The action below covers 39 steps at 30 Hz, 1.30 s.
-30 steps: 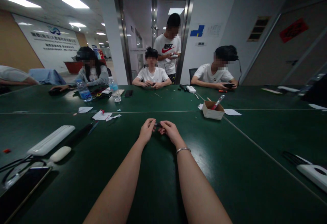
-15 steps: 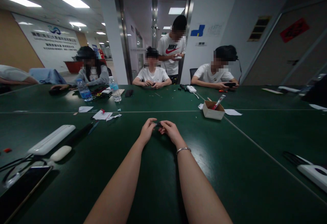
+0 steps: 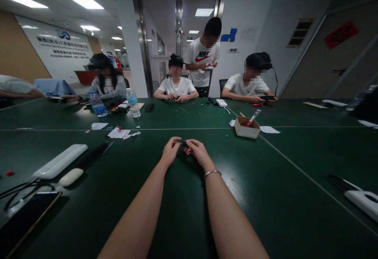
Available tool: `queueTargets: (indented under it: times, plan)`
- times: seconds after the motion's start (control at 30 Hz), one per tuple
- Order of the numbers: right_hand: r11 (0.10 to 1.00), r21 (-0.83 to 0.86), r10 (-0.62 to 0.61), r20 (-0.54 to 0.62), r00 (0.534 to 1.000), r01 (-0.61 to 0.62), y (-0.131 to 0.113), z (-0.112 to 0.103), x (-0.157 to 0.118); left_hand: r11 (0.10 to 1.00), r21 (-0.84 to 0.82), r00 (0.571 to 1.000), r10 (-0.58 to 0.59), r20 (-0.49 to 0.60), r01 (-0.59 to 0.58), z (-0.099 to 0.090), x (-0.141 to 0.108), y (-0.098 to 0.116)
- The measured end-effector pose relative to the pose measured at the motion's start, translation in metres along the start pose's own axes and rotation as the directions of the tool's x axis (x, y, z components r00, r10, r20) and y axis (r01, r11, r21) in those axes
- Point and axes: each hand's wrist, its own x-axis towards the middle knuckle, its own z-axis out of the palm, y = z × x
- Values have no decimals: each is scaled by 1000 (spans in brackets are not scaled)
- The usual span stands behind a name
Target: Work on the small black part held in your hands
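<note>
A small dark object point(image 3: 183, 144) is held between my two hands above the green table point(image 3: 183, 196), near the middle of the view. My left hand point(image 3: 171, 150) pinches its left end, where something small and greyish shows at the fingertips. On the other side my right hand point(image 3: 196, 151), with a silver bracelet at the wrist, has thumb and fingers closed on the dark piece. What exactly the object is, I cannot make out.
An open cardboard box point(image 3: 247, 131) with a red-and-silver item stands beyond my right hand. Paper scraps point(image 3: 118, 132) and two bottles point(image 3: 133, 103) lie or stand ahead left. A white device point(image 3: 60, 160) and a phone point(image 3: 29, 211) are at left. Several people are across the table.
My hands and the dark object have barely moved. The standing person across the table has shifted slightly right, and the hand of the person at the left has moved left.
</note>
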Motion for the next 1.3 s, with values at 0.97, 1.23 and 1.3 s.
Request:
queueTargets:
  times: [0.97, 1.23, 1.3]
  plan:
    - [1000, 28, 13, -14, 1000, -13, -1, 0, -1, 973, 219, 996, -54, -69, 68, -2, -8, 14]
    - [1000, 17, 6, -23, 1000, -5, 2, -2, 1, 993, 86, 997, 80, -21, -78, -2, -4, 12]
    - [1000, 13, 2, -15, 1000, -1, 3, -2, 1, 991, 127, 999, 42, -22, -39, -3, -4, 9]
